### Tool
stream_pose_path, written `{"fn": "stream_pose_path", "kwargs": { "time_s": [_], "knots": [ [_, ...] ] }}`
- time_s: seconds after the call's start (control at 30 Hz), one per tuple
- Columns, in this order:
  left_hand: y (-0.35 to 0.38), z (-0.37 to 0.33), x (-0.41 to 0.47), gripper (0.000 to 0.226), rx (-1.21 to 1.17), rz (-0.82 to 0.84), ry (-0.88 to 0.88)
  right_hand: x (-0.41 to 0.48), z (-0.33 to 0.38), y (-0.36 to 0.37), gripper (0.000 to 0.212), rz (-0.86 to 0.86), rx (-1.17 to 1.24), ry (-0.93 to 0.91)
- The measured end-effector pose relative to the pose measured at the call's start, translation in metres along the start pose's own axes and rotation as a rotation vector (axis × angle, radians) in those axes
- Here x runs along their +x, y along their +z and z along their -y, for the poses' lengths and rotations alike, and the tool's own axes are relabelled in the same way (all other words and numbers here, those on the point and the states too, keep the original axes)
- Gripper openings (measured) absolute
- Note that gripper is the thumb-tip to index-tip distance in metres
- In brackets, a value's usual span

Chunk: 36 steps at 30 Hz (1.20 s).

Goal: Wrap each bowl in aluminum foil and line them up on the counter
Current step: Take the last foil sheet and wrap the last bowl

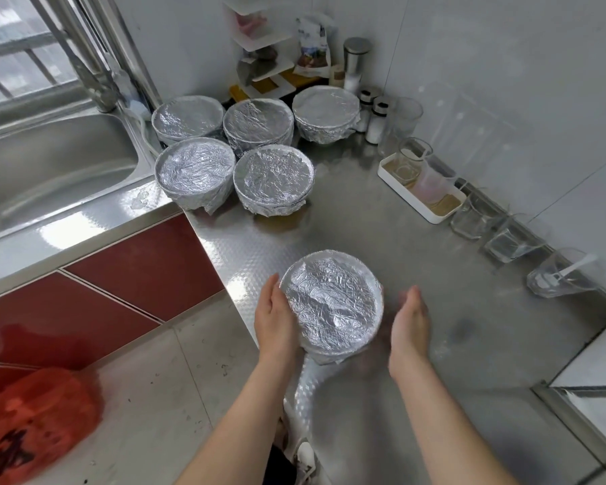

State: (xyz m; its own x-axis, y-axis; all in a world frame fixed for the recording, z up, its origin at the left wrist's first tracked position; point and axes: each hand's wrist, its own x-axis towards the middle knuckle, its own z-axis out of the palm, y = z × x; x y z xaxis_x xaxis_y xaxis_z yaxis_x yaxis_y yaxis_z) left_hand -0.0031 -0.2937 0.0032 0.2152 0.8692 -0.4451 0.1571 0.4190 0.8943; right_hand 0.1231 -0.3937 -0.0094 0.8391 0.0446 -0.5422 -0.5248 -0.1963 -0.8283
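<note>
Head view shows the left hand laid flat against the left side of a foil-wrapped bowl, fingers straight. The right hand, blurred and also straight-fingered, sits just beside the bowl's right side; whether it touches I cannot tell. That bowl stands near the front edge of the steel surface. Five more wrapped bowls cluster further back beside the sink, three behind two. A row of glasses lines the right wall.

Bright, even daylight comes from the window at upper left. Glare patches sit on the steel table edge and the foil. Shadows are soft. The right hand looks smeared, probably by motion. Straight lines bow toward the edges.
</note>
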Motion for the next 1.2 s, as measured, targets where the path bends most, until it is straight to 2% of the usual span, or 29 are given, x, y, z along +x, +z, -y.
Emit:
{"fn": "stream_pose_path", "kwargs": {
  "time_s": [0.07, 0.17, 0.23, 0.43, 0.67, 0.87, 0.97, 1.1, 1.2],
  "knots": [
    [-0.007, -0.004, -0.002, 0.033, 0.062, 0.076, 0.059, -0.016, -0.011, -0.017, 0.05, -0.083, 0.044, 0.063],
    [-0.011, -0.008, -0.011, 0.03, 0.132, 0.119, 0.113, -0.047, -0.038, -0.021, 0.05, 0.079, 0.248, 0.3],
    [-0.012, -0.004, -0.015, 0.032, 0.172, 0.11, 0.13, -0.056, -0.04, -0.012, 0.046, 0.167, 0.389, 0.351],
    [-0.015, 0.007, -0.021, 0.031, 0.201, 0.102, 0.133, -0.055, -0.032, 0.004, 0.037, 0.235, 0.391, 0.259],
    [-0.009, -0.005, -0.017, 0.029, 0.142, 0.139, 0.088, -0.044, -0.021, 0.013, 0.032, 0.21, 0.396, 0.246],
    [0.009, -0.015, 0.013, 0.024, 0.186, 0.155, 0.076, -0.012, 0.004, 0.031, 0.039, 0.193, 0.398, 0.235],
    [0.024, -0.027, 0.029, 0.021, 0.171, 0.221, 0.069, 0.012, 0.019, 0.039, 0.042, 0.212, 0.412, 0.219],
    [0.048, -0.04, 0.051, 0.02, 0.138, 0.257, 0.055, 0.037, 0.047, 0.051, 0.039, 0.166, 0.476, 0.186],
    [0.07, -0.045, 0.074, 0.017, 0.107, 0.27, 0.021, 0.057, 0.067, 0.065, 0.032, 0.106, 0.434, 0.142]
  ]
}}
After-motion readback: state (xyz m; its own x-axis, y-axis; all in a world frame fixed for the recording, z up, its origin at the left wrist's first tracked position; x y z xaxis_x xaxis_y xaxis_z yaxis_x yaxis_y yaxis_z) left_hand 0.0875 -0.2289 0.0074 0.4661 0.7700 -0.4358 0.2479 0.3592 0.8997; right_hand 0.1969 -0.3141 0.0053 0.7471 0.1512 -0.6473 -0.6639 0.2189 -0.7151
